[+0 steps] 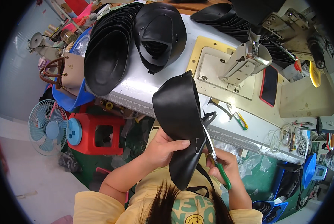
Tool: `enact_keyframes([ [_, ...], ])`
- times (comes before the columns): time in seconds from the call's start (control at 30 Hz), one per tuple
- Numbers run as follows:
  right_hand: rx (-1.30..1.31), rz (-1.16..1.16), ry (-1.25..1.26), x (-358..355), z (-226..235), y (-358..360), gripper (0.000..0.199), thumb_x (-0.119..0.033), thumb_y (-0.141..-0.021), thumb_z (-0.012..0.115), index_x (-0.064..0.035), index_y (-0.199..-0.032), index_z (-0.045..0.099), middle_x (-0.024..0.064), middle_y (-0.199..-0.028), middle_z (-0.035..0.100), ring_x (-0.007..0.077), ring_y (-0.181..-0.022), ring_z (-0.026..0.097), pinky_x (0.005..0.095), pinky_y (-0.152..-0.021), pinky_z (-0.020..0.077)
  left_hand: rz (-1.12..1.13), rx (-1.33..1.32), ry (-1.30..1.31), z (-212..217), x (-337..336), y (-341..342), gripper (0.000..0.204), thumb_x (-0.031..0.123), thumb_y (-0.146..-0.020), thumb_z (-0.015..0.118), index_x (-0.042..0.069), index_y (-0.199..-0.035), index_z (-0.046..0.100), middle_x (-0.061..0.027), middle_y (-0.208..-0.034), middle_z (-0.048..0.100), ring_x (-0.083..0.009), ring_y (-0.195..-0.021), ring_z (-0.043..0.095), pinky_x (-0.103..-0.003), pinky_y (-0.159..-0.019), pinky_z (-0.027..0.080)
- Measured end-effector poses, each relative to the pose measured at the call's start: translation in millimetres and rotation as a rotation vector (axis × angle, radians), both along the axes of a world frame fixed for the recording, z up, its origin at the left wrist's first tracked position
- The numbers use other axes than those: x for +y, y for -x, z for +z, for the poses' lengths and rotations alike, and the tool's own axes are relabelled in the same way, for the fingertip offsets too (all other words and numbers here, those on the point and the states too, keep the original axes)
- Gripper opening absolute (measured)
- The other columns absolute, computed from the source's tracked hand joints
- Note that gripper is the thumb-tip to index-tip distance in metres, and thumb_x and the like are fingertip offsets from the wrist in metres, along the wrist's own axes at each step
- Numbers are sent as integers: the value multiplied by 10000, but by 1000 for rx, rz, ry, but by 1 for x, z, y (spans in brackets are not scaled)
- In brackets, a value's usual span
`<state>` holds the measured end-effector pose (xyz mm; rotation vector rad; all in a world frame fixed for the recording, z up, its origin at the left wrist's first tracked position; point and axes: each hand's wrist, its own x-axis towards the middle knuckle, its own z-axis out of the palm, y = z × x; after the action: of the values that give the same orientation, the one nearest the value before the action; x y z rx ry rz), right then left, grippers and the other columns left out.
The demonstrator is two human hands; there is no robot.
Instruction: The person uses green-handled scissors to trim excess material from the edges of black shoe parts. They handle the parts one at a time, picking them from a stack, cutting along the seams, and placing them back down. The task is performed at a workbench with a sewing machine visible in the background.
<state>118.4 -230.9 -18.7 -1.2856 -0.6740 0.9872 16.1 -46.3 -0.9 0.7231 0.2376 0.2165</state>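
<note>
A curved black leather-like piece [177, 104] stands up in front of me, marked with small white corner lines. My left hand [161, 149] grips its lower part, thumb pressed on the near face. At its right edge my right hand [223, 162] is closed around scissors [222, 174] with green handles. The blades lie along that edge; whether they are apart there is hard to see. A small dark strip [210, 118] sticks out beside the blades.
An industrial sewing machine [245, 61] stands at the right of the white table. Stacked black curved pieces [107, 67] and a joined black piece [176, 33] sit at the back left. Nearer lie a red-edged phone [269, 86] and a yellow-green-handled tool [241, 121]. A fan [49, 128] and red stool [86, 143] are left.
</note>
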Motion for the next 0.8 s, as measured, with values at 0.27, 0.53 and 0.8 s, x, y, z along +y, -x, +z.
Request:
enact_keyframes([
  [0.27,54,-61,85,7,11,7,734,-525,-647,729,30,-1099,565,22,-722,531,71,-654,478,200,-584,376,23,13,27,2,-4,-2,271,-35,-796,540,-24,-1066,528,-114,-972,612,-178,-879,612,-295,-780,505],
  [0.53,-178,-93,178,-4,3,9,563,-307,-654,781,4,-1074,572,51,-816,538,92,-655,465,214,-593,398,48,20,29,1,-7,-3,269,-54,-801,530,-27,-1068,526,-115,-986,606,-179,-884,610,-295,-756,518],
  [0.8,-367,-204,163,8,4,8,547,-328,-623,785,-13,-1018,577,47,-721,504,147,-612,440,256,-560,388,74,16,-119,-11,-19,0,246,-47,-818,542,7,-1057,557,-51,-991,606,-105,-877,579,-245,-765,477],
])
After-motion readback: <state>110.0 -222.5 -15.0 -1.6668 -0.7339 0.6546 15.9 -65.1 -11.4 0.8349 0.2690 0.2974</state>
